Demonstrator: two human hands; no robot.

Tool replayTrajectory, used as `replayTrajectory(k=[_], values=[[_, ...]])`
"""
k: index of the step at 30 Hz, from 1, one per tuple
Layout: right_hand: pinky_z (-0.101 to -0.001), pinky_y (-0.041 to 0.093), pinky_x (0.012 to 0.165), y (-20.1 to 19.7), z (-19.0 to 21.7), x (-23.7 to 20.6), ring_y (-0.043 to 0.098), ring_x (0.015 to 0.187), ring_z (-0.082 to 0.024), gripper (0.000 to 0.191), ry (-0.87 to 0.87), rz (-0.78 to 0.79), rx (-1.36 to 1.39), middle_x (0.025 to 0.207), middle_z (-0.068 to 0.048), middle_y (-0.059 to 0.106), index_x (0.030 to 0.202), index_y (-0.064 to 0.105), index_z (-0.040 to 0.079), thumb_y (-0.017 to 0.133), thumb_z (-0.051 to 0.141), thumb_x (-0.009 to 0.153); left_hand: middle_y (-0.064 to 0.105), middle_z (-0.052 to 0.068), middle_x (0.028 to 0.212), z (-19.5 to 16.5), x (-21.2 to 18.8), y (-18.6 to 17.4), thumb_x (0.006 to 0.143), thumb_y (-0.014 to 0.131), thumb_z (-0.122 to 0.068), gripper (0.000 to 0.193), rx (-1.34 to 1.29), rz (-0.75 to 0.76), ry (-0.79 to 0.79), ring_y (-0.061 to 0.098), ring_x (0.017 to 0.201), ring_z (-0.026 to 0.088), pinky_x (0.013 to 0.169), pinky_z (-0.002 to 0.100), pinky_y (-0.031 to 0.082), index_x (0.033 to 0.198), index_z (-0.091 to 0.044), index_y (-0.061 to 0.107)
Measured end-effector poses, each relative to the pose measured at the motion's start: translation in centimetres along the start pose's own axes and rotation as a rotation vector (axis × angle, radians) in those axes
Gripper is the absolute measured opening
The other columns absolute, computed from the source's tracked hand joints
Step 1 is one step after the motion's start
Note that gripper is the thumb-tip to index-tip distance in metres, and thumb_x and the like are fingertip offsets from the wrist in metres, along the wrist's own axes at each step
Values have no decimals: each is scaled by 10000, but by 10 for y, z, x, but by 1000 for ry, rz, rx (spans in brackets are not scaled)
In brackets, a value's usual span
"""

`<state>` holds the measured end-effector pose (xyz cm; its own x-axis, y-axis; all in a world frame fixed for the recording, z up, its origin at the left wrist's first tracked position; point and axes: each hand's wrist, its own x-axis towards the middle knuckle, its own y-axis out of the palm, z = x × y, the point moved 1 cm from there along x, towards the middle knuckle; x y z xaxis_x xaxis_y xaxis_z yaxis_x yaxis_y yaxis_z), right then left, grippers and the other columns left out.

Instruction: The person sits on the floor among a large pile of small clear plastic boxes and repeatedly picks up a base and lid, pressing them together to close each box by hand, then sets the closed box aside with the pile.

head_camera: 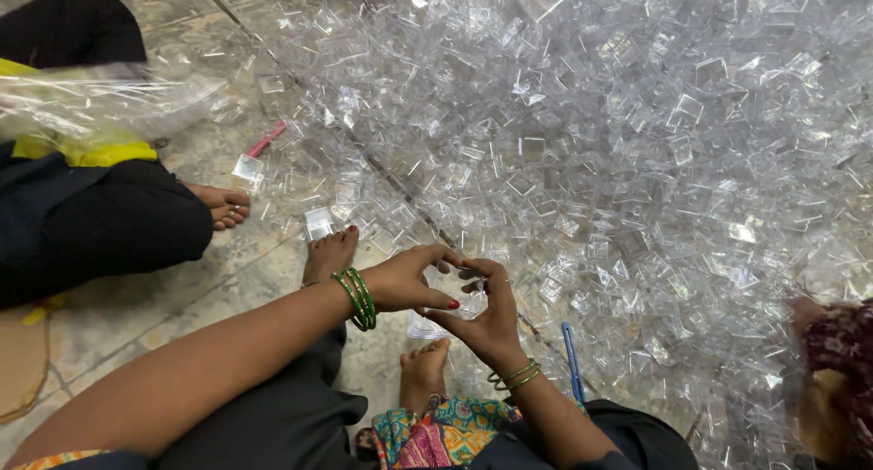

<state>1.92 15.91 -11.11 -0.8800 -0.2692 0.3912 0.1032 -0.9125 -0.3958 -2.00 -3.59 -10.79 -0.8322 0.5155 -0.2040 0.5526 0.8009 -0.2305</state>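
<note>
My left hand (pixel 409 277) and my right hand (pixel 485 314) meet just in front of my feet, fingers curled around a small clear plastic piece (pixel 455 293) held between them. Green bangles circle my left wrist (pixel 356 299) and thinner ones my right wrist. A huge heap of small clear plastic boxes (pixel 618 143) covers the floor ahead and to the right. A clear box (pixel 423 326) lies on the floor under my hands, beside my foot.
Another person sits cross-legged at the left, a bare foot (pixel 221 205) on the stone floor, with a clear plastic bag (pixel 100 102) on the lap. A pink stick (pixel 266 139) and a blue stick (pixel 572 361) lie on the floor. Someone's patterned clothing (pixel 841 352) shows at right.
</note>
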Motion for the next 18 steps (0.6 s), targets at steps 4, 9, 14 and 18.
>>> replayTrajectory(k=[4, 9, 14, 18], values=[[-338, 547, 907, 4, 5, 2, 637, 1146, -179, 834, -1, 28, 49, 1286, -79, 608, 1324, 522, 61, 984, 204, 643, 513, 137, 1329, -7, -13, -6, 756, 830, -208, 742, -133, 59, 32, 750, 762, 208, 620, 306, 636, 1409, -91, 497], [-342, 549, 935, 9, 6, 2, 656, 1177, -177, 829, 21, 51, 8, 1263, -76, 636, 1337, 522, 51, 972, 207, 659, 499, 144, 1325, -11, -22, -10, 751, 829, -159, 701, -152, 39, 36, 758, 764, 208, 611, 307, 648, 1363, -61, 502], [-346, 553, 949, 15, 5, 2, 664, 1134, -177, 831, 61, 61, 24, 1283, -73, 642, 1341, 519, 55, 960, 208, 654, 493, 145, 1268, -12, -22, -9, 726, 841, -144, 670, -94, -14, 30, 759, 705, 216, 569, 316, 637, 1296, -42, 503], [-345, 563, 896, 19, 4, 2, 653, 1057, -188, 846, 106, 55, -8, 1244, -75, 640, 1317, 529, 57, 977, 206, 615, 480, 152, 1231, -7, -21, -8, 726, 846, -133, 648, -97, -28, 67, 756, 686, 216, 551, 317, 632, 1272, -36, 511]])
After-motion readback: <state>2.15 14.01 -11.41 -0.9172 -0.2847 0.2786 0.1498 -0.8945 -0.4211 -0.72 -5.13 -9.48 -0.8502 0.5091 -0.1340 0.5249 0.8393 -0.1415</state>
